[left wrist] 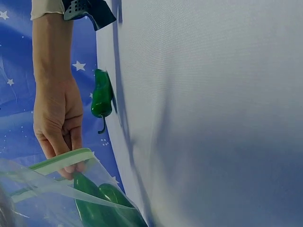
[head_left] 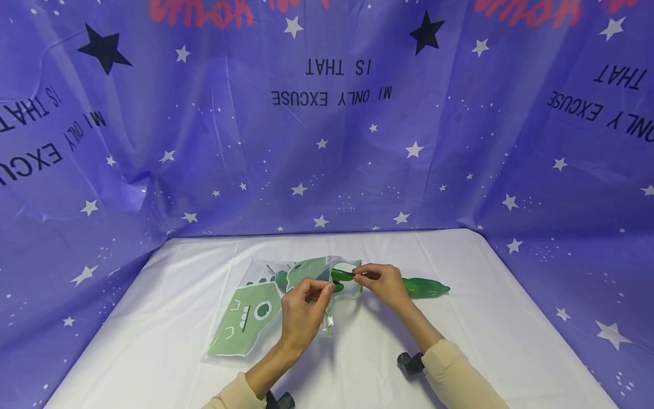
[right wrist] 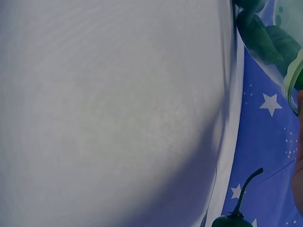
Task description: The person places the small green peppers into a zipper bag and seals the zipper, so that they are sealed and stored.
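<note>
A clear zip bag (head_left: 240,324) printed with a pale green one-eyed cartoon lies on the table, its mouth facing right. At that mouth my left hand (head_left: 304,312) pinches the bag's edge between thumb and fingers. My right hand (head_left: 384,284) pinches the end of a green pepper (head_left: 342,275), which is partly inside the bag. In the left wrist view, the right hand's (left wrist: 59,111) fingertips show through the film at the pepper's tip (left wrist: 85,189). More green peppers (right wrist: 265,42) sit inside the bag. Another green pepper (head_left: 426,288) lies on the table beyond the right wrist.
A white cloth covers the table (head_left: 153,318). A purple-blue curtain (head_left: 347,165) with stars and lettering hangs behind and along both sides. Dark camera mounts (head_left: 410,363) are worn at both wrists.
</note>
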`<state>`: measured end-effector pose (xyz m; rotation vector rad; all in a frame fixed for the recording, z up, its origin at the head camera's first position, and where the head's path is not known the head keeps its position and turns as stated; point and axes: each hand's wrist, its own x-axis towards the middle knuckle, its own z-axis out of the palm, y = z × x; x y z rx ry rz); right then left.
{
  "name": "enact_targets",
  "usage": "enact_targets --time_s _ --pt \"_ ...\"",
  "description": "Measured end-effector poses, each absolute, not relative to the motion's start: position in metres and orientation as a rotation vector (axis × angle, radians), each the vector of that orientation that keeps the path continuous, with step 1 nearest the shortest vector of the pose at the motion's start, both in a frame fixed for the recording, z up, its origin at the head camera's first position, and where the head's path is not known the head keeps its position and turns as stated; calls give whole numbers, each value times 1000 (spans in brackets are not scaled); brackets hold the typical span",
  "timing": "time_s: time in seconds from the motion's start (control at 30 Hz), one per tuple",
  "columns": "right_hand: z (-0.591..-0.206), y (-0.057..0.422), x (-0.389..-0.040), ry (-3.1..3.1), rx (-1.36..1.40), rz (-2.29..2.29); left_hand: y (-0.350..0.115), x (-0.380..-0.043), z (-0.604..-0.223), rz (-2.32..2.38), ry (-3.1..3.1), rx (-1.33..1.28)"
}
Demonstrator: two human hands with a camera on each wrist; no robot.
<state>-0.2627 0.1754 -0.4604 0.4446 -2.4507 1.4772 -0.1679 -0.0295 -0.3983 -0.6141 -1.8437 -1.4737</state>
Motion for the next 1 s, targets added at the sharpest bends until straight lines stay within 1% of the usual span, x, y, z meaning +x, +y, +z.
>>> enact_targets --time_s 0.13,0.27,0.53,0.73,0.87,1.0 --pt "-457 184 -259 -2433 425 1583 -31 -166 -396 -1502 -1865 -586" --pt "-453 209 -256 -2424 390 1716 -33 -166 -398 -1525 -1874 -570" --pt "-457 298 -246 -2433 319 1686 -36 -166 -399 -1523 -1857 -594" --pt "-466 360 -238 -2615 138 1416 -37 -166 -400 -1525 -1844 -611" --pt "-472 379 -240 -2723 133 1417 -36 -166 -401 -1527 -1838 -614" --pt "-477 384 -242 -2795 178 1423 -34 -167 -402 -1531 -1840 -623"
